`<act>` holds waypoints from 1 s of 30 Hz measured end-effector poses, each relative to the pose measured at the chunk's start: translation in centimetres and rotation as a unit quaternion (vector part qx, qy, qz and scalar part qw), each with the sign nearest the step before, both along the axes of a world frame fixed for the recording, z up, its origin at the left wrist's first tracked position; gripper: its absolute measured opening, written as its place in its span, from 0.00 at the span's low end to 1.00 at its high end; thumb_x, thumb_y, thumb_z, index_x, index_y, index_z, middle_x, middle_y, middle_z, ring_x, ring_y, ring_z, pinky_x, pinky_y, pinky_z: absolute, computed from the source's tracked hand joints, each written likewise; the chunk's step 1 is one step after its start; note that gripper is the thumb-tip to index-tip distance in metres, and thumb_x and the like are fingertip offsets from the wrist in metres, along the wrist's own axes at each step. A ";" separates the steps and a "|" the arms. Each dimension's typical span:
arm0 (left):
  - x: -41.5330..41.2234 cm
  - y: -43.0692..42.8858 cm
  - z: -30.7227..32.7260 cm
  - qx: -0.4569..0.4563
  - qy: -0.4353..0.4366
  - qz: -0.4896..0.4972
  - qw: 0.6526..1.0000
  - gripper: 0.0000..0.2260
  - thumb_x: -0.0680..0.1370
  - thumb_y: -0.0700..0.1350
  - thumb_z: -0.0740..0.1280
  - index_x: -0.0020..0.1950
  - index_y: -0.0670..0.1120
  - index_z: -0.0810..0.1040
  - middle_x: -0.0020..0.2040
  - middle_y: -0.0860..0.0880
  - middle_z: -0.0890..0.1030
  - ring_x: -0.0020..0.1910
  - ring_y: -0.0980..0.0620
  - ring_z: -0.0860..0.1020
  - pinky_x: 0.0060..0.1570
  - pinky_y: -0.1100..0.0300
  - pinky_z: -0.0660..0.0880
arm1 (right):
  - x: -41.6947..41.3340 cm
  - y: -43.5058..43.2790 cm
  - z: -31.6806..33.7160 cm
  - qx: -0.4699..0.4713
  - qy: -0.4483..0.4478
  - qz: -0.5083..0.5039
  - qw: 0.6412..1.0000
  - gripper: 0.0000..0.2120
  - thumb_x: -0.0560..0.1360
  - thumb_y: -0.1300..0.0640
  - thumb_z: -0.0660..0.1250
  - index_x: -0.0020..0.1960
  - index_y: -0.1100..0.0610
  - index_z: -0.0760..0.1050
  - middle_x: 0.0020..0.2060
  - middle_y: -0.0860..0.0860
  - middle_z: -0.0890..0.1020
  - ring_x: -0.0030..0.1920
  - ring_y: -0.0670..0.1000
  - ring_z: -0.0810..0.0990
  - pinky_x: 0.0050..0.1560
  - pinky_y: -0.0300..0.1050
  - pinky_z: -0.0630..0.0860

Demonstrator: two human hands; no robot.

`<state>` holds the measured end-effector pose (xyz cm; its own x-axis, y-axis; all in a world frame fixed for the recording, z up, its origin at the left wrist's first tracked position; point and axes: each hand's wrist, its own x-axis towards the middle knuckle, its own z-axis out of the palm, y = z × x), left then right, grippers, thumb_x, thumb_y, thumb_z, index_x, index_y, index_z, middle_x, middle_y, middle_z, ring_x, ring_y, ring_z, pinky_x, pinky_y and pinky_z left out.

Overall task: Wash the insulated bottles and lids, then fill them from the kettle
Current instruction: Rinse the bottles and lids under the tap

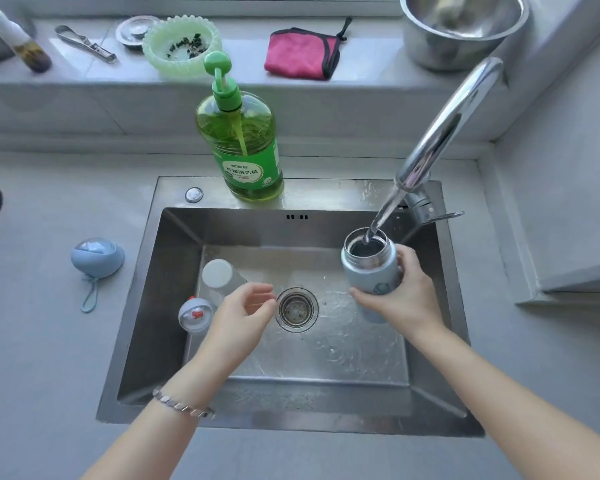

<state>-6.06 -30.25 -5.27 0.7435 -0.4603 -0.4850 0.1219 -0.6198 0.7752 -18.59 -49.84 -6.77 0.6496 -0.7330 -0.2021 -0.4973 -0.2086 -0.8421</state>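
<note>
My right hand (400, 296) grips a pale blue insulated bottle (369, 265), held upright over the steel sink (146, 306) with its mouth under the running tap (444, 133). Water streams into the bottle. My left hand (245, 313) hovers above the sink floor beside the drain (296, 309), fingers loosely curled and holding nothing. A second bottle (219, 277), white, lies on its side in the sink's left part. A round grey lid (194, 315) with a red mark rests next to it. A blue lid (97, 256) with a cord sits on the counter left of the sink.
A green dish-soap pump bottle (243, 147) stands on the sink's back rim. On the ledge behind lie a pink cloth (300, 53), a green basket (182, 46), a metal peeler (84, 43), a small bottle (18, 39) and a steel pot (461, 29).
</note>
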 end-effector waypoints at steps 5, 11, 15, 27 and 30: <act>-0.4 0.4 -0.1 0.001 0.021 0.019 1.000 0.07 0.76 0.39 0.66 0.53 0.47 0.77 0.47 0.53 0.82 0.50 0.56 0.79 0.56 0.56 0.74 | 0.7 -0.3 0.6 -0.013 -0.008 -0.041 0.999 0.31 0.57 0.51 0.80 0.54 0.46 0.68 0.47 0.43 0.78 0.49 0.47 0.77 0.45 0.41 0.75; -0.5 0.5 0.0 0.002 0.019 0.001 1.000 0.07 0.77 0.39 0.65 0.49 0.52 0.76 0.47 0.54 0.82 0.52 0.53 0.80 0.56 0.55 0.74 | 0.0 -0.5 0.4 -0.026 0.049 -0.041 0.998 0.31 0.57 0.48 0.78 0.55 0.44 0.68 0.48 0.44 0.78 0.49 0.49 0.77 0.49 0.48 0.77; -1.1 0.9 0.5 -0.007 0.022 -0.006 1.000 0.10 0.77 0.39 0.65 0.45 0.55 0.75 0.49 0.49 0.82 0.52 0.52 0.79 0.57 0.54 0.74 | -2.2 -1.5 0.5 -0.091 0.274 0.120 0.950 0.29 0.57 0.42 0.73 0.55 0.44 0.68 0.45 0.47 0.78 0.44 0.51 0.77 0.41 0.44 0.74; -4.5 3.4 -0.7 0.010 0.067 -0.024 0.997 0.06 0.77 0.42 0.66 0.46 0.53 0.77 0.49 0.49 0.83 0.53 0.51 0.80 0.58 0.51 0.74 | -4.5 -1.4 3.4 -0.242 0.548 0.324 0.732 0.26 0.61 0.40 0.71 0.55 0.48 0.68 0.48 0.49 0.76 0.49 0.52 0.74 0.42 0.42 0.66; -4.9 3.7 -0.7 0.007 0.069 -0.032 0.997 0.06 0.77 0.40 0.65 0.45 0.52 0.76 0.48 0.48 0.83 0.51 0.50 0.80 0.56 0.52 0.73 | -5.7 -1.3 4.0 -0.233 0.591 0.330 0.698 0.24 0.62 0.41 0.70 0.54 0.49 0.69 0.43 0.47 0.74 0.44 0.50 0.74 0.41 0.41 0.66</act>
<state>-10.95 -26.54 -5.94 0.6386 -0.4972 -0.5873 0.1870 -0.6401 0.7452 -24.29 -51.11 -2.81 0.4582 -0.5182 -0.7221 -0.4532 -0.8351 0.3118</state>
